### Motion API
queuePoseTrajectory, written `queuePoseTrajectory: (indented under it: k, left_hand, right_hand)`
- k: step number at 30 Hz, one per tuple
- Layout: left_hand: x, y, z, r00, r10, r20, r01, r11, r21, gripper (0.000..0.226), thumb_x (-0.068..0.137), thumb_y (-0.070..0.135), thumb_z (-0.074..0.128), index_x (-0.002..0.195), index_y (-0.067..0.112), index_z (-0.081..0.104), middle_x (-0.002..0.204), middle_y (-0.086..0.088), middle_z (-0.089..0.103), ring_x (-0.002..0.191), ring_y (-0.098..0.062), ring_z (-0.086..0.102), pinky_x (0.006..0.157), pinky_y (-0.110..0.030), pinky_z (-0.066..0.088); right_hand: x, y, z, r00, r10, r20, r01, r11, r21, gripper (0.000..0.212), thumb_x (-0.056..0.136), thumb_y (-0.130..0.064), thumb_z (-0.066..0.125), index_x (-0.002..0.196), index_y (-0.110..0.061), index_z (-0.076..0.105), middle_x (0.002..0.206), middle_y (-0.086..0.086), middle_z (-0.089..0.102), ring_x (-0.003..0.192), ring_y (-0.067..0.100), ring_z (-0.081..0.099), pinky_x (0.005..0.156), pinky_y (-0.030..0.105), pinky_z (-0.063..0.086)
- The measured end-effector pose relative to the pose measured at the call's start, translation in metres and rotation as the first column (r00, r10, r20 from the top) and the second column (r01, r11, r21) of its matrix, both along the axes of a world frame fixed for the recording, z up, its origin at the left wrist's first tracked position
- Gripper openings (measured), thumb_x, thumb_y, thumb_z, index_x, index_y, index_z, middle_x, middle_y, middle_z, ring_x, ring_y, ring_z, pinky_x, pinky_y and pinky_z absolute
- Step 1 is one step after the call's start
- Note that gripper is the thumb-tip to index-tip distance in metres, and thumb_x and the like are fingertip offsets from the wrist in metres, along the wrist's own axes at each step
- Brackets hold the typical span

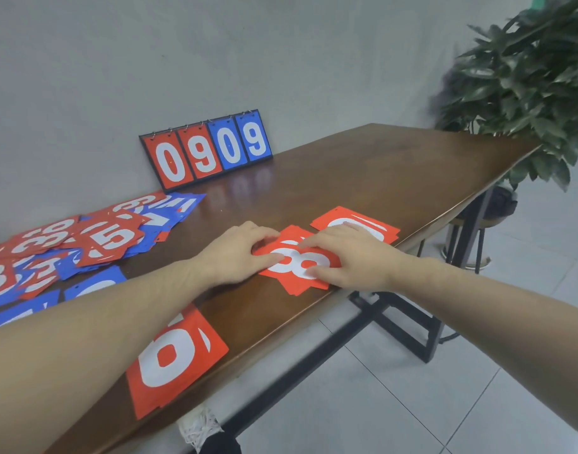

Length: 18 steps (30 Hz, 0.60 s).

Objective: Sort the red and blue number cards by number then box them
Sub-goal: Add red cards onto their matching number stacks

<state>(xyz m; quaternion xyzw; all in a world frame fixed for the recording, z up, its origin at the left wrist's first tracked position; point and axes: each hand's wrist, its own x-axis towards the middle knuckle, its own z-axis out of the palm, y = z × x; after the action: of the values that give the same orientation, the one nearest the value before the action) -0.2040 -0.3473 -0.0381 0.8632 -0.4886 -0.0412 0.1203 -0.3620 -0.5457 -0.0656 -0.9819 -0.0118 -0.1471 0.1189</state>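
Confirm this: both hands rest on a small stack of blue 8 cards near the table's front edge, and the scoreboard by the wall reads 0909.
Wrong colour. The head view shows the 8 cards are red, not blue. The rest holds: the left hand and right hand both rest on that stack near the table's front edge, and the scoreboard by the wall reads 0909.

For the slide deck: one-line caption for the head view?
Both hands, left hand and right hand, square up a red 8 stack on the table.
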Motion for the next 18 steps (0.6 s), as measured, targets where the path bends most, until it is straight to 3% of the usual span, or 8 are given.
queuePoseTrajectory:
  k: [4, 6, 9, 12, 14, 18]
  left_hand:
    - [0.003, -0.002, -0.005, 0.999, 0.003, -0.042, -0.005, 0.999, -0.04, 0.046, 0.094, 0.059, 0.054, 0.134, 0.035, 0.056, 0.122, 0.012, 0.051, 0.117, -0.011, 0.05, 0.104, -0.039, 0.044]
    - [-0.001, -0.001, -0.004, 0.997, -0.044, -0.067, 0.042, 0.999, -0.026, 0.05, 0.095, 0.06, 0.052, 0.137, 0.032, 0.054, 0.132, 0.013, 0.052, 0.123, -0.006, 0.046, 0.109, -0.036, 0.04]
    - [-0.005, 0.0, -0.003, 0.995, -0.097, 0.012, 0.096, 0.993, 0.074, 0.06, 0.09, 0.068, 0.054, 0.141, 0.037, 0.051, 0.142, 0.017, 0.049, 0.129, -0.008, 0.043, 0.11, -0.036, 0.037]
    - [-0.003, -0.002, -0.002, 0.992, -0.123, 0.02, 0.122, 0.992, 0.041, 0.069, 0.078, 0.083, 0.042, 0.134, 0.046, 0.054, 0.137, 0.023, 0.053, 0.127, -0.011, 0.046, 0.107, -0.044, 0.041]
    - [-0.003, -0.007, -0.003, 0.989, -0.15, -0.007, 0.15, 0.989, 0.004, 0.068, 0.079, 0.081, 0.045, 0.135, 0.043, 0.055, 0.139, 0.019, 0.053, 0.13, -0.015, 0.046, 0.111, -0.044, 0.038]
    - [0.001, -0.004, -0.001, 0.994, -0.108, -0.031, 0.105, 0.99, -0.089, 0.056, 0.093, 0.057, 0.06, 0.143, 0.035, 0.05, 0.158, 0.003, 0.034, 0.146, -0.02, 0.029, 0.119, -0.039, 0.027]
  right_hand:
    - [-0.001, -0.001, -0.005, 0.994, -0.109, 0.016, 0.11, 0.994, -0.007, 0.066, 0.09, -0.072, 0.051, 0.147, -0.038, 0.043, 0.14, -0.009, 0.056, 0.137, 0.016, 0.041, 0.117, 0.04, 0.027]
    - [-0.002, -0.005, -0.006, 0.992, -0.125, -0.011, 0.125, 0.992, -0.016, 0.06, 0.091, -0.071, 0.048, 0.141, -0.039, 0.049, 0.135, -0.008, 0.06, 0.137, 0.016, 0.042, 0.12, 0.044, 0.023]
    - [-0.004, -0.004, -0.005, 0.992, -0.123, 0.024, 0.124, 0.991, -0.054, 0.048, 0.093, -0.062, 0.052, 0.133, -0.037, 0.056, 0.124, -0.007, 0.064, 0.127, 0.017, 0.05, 0.115, 0.042, 0.029]
    - [-0.005, 0.003, 0.0, 0.991, -0.125, 0.041, 0.127, 0.991, -0.051, 0.048, 0.096, -0.058, 0.052, 0.137, -0.034, 0.054, 0.133, -0.007, 0.06, 0.13, 0.019, 0.048, 0.113, 0.041, 0.031]
    - [-0.003, 0.008, 0.005, 0.991, -0.124, 0.048, 0.124, 0.992, 0.001, 0.049, 0.096, -0.057, 0.048, 0.139, -0.033, 0.053, 0.138, -0.009, 0.057, 0.131, 0.017, 0.046, 0.113, 0.04, 0.032]
    - [0.007, 0.026, 0.01, 0.992, -0.104, 0.077, 0.104, 0.995, 0.008, 0.046, 0.097, -0.056, 0.049, 0.137, -0.033, 0.054, 0.135, -0.01, 0.059, 0.127, 0.017, 0.049, 0.109, 0.038, 0.035]
